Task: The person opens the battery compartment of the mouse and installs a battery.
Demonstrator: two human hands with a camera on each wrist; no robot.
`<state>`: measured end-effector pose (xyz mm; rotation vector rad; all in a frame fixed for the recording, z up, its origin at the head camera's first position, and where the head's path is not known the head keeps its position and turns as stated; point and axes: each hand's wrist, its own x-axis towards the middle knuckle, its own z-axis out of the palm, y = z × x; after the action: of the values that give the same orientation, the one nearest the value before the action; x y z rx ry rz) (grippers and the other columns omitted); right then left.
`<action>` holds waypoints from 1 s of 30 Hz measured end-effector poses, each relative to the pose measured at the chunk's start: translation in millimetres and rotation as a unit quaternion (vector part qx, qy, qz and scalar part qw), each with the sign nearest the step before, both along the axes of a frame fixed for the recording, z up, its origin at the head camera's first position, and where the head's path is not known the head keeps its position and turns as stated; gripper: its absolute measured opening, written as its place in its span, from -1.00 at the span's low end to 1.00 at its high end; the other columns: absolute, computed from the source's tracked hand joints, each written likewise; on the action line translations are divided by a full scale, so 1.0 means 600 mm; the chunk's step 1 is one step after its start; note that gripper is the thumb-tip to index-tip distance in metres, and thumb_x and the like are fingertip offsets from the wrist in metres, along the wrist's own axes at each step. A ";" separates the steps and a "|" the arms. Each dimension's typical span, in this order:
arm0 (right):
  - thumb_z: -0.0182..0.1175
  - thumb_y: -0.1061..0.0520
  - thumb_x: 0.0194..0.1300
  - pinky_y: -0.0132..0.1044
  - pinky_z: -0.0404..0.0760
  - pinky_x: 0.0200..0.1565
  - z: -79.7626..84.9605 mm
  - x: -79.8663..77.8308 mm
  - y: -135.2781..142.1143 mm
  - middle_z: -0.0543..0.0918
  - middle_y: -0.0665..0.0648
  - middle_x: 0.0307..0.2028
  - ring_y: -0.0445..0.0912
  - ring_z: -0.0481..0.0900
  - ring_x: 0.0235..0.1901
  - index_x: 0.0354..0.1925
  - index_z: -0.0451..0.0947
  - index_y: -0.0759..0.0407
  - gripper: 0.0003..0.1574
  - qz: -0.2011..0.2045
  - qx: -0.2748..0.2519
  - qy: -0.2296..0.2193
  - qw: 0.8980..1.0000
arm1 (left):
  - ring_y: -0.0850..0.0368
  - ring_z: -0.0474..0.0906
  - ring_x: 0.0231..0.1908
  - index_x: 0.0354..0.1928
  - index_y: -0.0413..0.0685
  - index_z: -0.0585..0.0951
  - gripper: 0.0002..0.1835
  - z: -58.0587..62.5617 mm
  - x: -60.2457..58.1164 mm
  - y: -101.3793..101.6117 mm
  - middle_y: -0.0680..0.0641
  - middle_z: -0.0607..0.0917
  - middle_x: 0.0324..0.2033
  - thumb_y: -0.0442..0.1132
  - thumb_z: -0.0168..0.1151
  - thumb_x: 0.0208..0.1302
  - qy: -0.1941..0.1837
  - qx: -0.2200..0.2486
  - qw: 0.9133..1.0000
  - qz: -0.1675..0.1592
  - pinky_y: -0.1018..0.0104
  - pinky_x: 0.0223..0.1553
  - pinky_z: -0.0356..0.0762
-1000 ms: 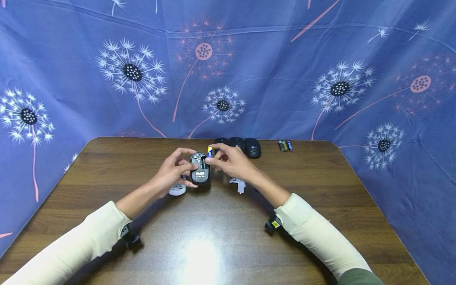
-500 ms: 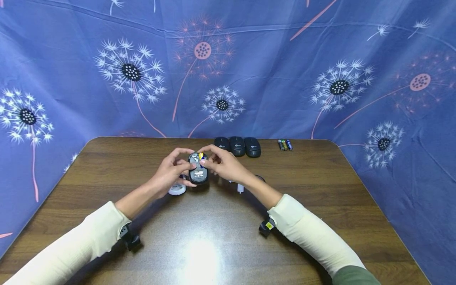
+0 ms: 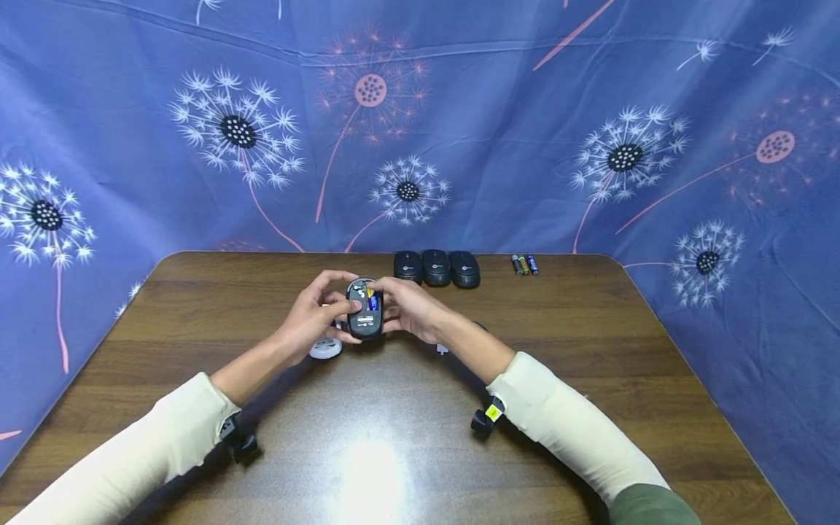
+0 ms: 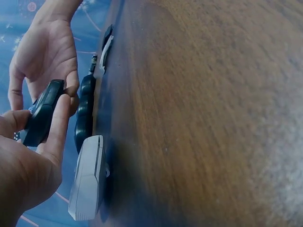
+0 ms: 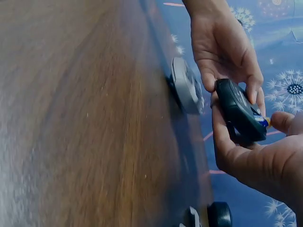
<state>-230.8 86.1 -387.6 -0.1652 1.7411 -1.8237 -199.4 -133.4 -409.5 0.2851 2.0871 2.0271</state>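
My left hand (image 3: 313, 310) grips a black computer mouse (image 3: 364, 325) above the table, underside towards me, with the thumb across its bottom. A blue and yellow battery (image 3: 373, 301) lies in the mouse's uncovered battery slot. My right hand (image 3: 413, 310) holds the mouse from the other side. In the right wrist view its thumb touches the battery's end (image 5: 263, 122) while the fingers reach along the black shell (image 5: 239, 111). Behind my left hand, a white mouse (image 3: 325, 348) rests on the table.
Three black mice (image 3: 436, 267) stand side by side at the table's back edge. Right of them lie three batteries (image 3: 524, 265). A white cover piece (image 3: 442, 349) shows partly beneath my right forearm, beside a dark piece. A patterned blue cloth (image 3: 499, 131) hangs behind the table.
My right hand has brought the battery from beside the mouse down into its slot. The right fingers have since moved onto the mouse's side. My left hand keeps its hold.
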 end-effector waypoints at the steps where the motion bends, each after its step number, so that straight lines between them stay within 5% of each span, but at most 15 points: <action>1: 0.04 -0.06 0.71 -0.30 0.90 -0.14 -0.001 0.001 -0.002 0.75 0.13 -0.08 -0.08 0.79 -0.21 0.42 0.49 0.27 -0.43 -0.004 -0.006 -0.004 1.000 | 0.04 0.82 -0.23 0.61 -0.13 0.35 -0.36 0.001 0.001 0.000 -0.20 0.66 -0.09 -0.39 0.27 0.59 0.001 0.000 1.000 0.001 -0.14 -0.17 0.97; 8: 0.06 0.09 0.67 -0.30 0.87 -0.21 -0.005 0.011 -0.020 0.72 0.08 -0.20 -0.11 0.75 -0.27 0.22 0.58 0.30 -0.63 -0.051 -0.041 -0.003 0.998 | 0.07 0.76 -0.29 0.59 -0.13 0.40 -0.38 0.005 0.005 -0.004 -0.18 0.67 -0.13 -0.43 0.28 0.58 0.005 0.000 1.000 0.003 -0.14 -0.20 0.97; 13: 0.01 0.11 0.75 -0.36 0.84 -0.20 -0.012 0.019 -0.026 0.75 0.18 -0.06 -0.17 0.73 -0.22 0.31 0.58 0.41 -0.55 -0.058 0.018 0.116 0.991 | 0.07 0.81 -0.30 0.61 -0.20 0.35 -0.36 0.008 0.004 -0.003 -0.16 0.73 -0.15 -0.42 0.28 0.60 0.007 0.009 1.000 -0.002 -0.17 -0.21 0.96; 17: -0.03 0.00 0.79 -0.18 0.81 0.11 -0.012 0.027 -0.024 0.79 0.26 0.12 -0.07 0.73 0.00 0.34 0.63 0.29 -0.49 -0.063 0.147 0.247 0.956 | 0.06 0.84 -0.30 0.62 -0.20 0.34 -0.35 0.009 0.004 -0.002 -0.17 0.73 -0.14 -0.41 0.29 0.61 0.007 0.006 1.000 -0.008 -0.16 -0.20 0.96; 19: -0.04 -0.05 0.79 -0.04 0.75 0.26 -0.011 0.029 -0.023 0.78 0.23 0.17 0.00 0.71 0.13 0.34 0.64 0.22 -0.48 -0.065 0.198 0.285 0.936 | 0.07 0.83 -0.30 0.62 -0.19 0.34 -0.36 0.010 0.005 -0.003 -0.18 0.72 -0.14 -0.41 0.28 0.61 0.007 0.005 1.000 -0.010 -0.14 -0.20 0.97; 21: -0.04 -0.07 0.80 0.00 0.72 0.32 -0.011 0.030 -0.020 0.79 0.22 0.20 0.02 0.71 0.19 0.35 0.65 0.19 -0.47 -0.063 0.220 0.300 0.926 | 0.06 0.84 -0.30 0.62 -0.19 0.35 -0.37 0.010 0.005 -0.003 -0.17 0.71 -0.15 -0.41 0.27 0.62 0.006 0.005 1.000 -0.014 -0.11 -0.20 0.97; 30: 0.04 -0.07 0.82 -0.29 0.82 -0.32 -0.009 0.027 0.003 0.78 0.23 -0.08 -0.13 0.70 -0.36 0.50 0.51 0.27 -0.42 -0.030 0.114 0.168 0.979 | 0.04 0.85 -0.31 0.62 -0.17 0.33 -0.36 0.007 0.007 0.003 -0.19 0.75 -0.14 -0.38 0.28 0.62 -0.006 -0.011 1.000 -0.017 -0.05 -0.19 0.98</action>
<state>-214.6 87.8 -393.3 -0.3484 2.1963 -1.6931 -195.0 -131.9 -405.2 0.3020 2.0804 1.9808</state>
